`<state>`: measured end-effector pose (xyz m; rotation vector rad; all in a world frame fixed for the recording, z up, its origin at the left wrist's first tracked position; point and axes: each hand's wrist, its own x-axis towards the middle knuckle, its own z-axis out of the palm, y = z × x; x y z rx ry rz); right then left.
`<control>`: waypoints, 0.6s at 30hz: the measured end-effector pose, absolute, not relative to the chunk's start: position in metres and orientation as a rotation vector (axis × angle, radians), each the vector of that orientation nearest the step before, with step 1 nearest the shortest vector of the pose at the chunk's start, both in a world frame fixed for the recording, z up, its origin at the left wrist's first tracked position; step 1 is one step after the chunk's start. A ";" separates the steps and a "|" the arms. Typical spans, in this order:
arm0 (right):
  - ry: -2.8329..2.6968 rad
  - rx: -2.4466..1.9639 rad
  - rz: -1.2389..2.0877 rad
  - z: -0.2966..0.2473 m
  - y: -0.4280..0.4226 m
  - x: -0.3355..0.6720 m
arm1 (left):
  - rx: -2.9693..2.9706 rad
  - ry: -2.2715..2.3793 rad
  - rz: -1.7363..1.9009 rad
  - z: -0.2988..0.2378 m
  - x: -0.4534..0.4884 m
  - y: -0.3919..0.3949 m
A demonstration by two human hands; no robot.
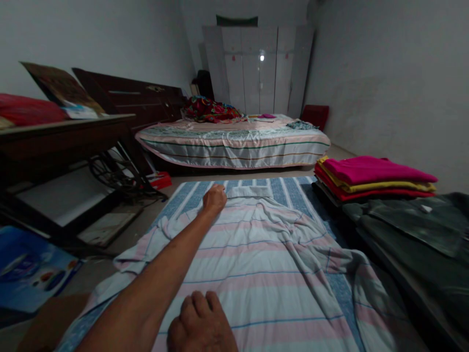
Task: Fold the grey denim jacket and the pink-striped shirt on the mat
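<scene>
A striped long-sleeved shirt (249,259) in white, pink and blue lies spread out before me, its collar (251,191) at the far end and its sleeves out to both sides. My left hand (214,197) reaches across to the left end of the collar. Its fingers are closed on the shirt there. Close to me, my right hand (203,322) rests low on the shirt's body with its fingers curled down. Its fingertips are hidden, so whether cloth is pinched in them does not show.
The shirt lies on a blue-and-white striped mat (289,190). At right stand folded clothes (377,176) and a dark green garment (421,239). Left are a sewing-machine table (66,128) and a blue box (32,269). Behind is a bed (234,146).
</scene>
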<state>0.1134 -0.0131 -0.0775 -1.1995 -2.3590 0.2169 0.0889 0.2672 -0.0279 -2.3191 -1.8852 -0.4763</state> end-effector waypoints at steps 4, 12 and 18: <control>-2.362 -1.202 0.193 -0.079 -0.013 0.111 | -2.336 -2.032 -0.265 -0.028 0.048 0.274; -2.368 -1.201 0.225 -0.079 -0.013 0.112 | -2.607 -1.970 -0.078 -0.032 0.046 0.288; -2.400 -1.189 0.238 -0.079 -0.012 0.113 | -2.539 -1.972 -0.063 -0.038 0.057 0.293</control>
